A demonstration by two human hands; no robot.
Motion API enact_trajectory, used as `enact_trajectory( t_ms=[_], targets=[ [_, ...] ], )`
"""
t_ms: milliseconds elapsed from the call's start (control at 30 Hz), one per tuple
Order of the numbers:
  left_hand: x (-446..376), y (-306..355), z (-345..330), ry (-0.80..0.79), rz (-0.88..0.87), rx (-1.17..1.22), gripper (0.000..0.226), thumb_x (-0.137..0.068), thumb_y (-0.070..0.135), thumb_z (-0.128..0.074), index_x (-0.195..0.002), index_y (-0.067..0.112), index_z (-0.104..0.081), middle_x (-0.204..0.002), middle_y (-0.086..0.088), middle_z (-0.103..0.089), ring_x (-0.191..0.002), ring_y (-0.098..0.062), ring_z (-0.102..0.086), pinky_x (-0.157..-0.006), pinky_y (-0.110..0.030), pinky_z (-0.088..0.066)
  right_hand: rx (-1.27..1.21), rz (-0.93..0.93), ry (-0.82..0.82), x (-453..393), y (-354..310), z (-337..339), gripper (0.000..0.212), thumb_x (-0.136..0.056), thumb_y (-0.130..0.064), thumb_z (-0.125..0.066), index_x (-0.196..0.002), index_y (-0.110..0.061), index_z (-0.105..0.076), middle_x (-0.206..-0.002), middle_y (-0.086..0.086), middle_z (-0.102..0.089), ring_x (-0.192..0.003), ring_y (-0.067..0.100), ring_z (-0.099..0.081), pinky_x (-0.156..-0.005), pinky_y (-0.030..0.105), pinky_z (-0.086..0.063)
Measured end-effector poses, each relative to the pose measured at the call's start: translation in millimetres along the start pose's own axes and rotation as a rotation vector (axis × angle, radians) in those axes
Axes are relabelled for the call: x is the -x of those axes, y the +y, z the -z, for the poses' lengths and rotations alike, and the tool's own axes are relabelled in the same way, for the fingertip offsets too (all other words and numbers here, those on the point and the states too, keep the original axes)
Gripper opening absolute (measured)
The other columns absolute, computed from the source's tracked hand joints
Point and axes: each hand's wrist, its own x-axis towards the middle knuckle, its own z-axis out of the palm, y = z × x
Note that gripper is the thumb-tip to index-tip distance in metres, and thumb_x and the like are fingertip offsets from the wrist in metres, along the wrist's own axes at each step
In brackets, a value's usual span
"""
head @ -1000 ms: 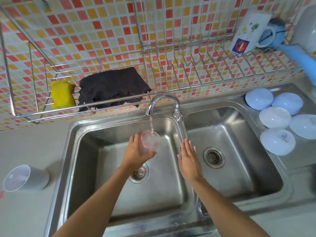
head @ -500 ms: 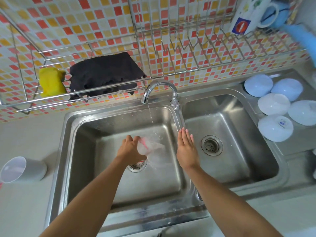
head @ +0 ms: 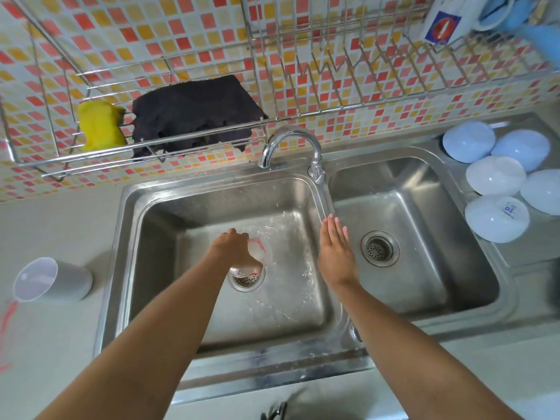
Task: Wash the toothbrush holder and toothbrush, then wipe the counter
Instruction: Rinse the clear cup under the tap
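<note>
My left hand (head: pixel 231 248) grips a clear toothbrush holder cup (head: pixel 257 256) with pink marks, tipped over low in the left sink basin (head: pixel 169 225), just above the drain (head: pixel 247 278). Water is splashed across the basin floor. My right hand (head: pixel 335 253) hovers flat, fingers straight, over the divider between the two basins, holding nothing. The faucet (head: pixel 288 140) arches over the left basin; no stream shows. A grey cup (head: pixel 51 280) lies on its side on the counter (head: pixel 54 344) at the left. No toothbrush shows clearly.
A wire rack on the tiled wall carries a yellow sponge (head: pixel 100 125) and a dark cloth (head: pixel 194 113). Several upturned white bowls (head: pixel 497 219) sit on the drainboard at right. The right basin (head: pixel 424 268) has its own drain. A mug (head: pixel 448 16) hangs top right.
My left hand lowered the cup from under the faucet stream and tipped it toward the drain, spilling water. The stream no longer shows. My right hand stayed flat by the divider.
</note>
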Motion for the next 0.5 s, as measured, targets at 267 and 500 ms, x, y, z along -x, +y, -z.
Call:
enact_trajectory(
  t_ms=[267, 500],
  targets=[
    [30.7, -22.4, -6.6, 0.105, 0.009, 0.099, 0.085, -0.069, 0.054, -0.077, -0.136, 0.014, -0.042, -0.128, -0.013, -0.045, -0.122, -0.033, -0.049, -0.098, -0.042, -0.046, -0.025, 0.017, -0.003, -0.7, 1.1, -5.6, 0.059, -0.080, 0.003, -0.022, -0.136, 0.010, -0.042, -0.143, 0.028, -0.041, -0.136, 0.040, -0.036, -0.112, 0.052, -0.025],
    [74.1, -77.9, -24.4, 0.406, 0.008, 0.464, 0.085, -0.066, 0.045, -0.080, -0.137, 0.022, -0.038, -0.130, -0.002, -0.050, -0.116, -0.026, -0.055, -0.096, -0.041, -0.047, -0.415, 0.074, 0.261, -4.3, -61.8, 71.0, 0.030, -0.087, -0.020, -0.054, -0.110, -0.007, -0.068, -0.109, 0.008, -0.069, -0.099, 0.027, -0.064, -0.093, 0.034, -0.045]
  ],
)
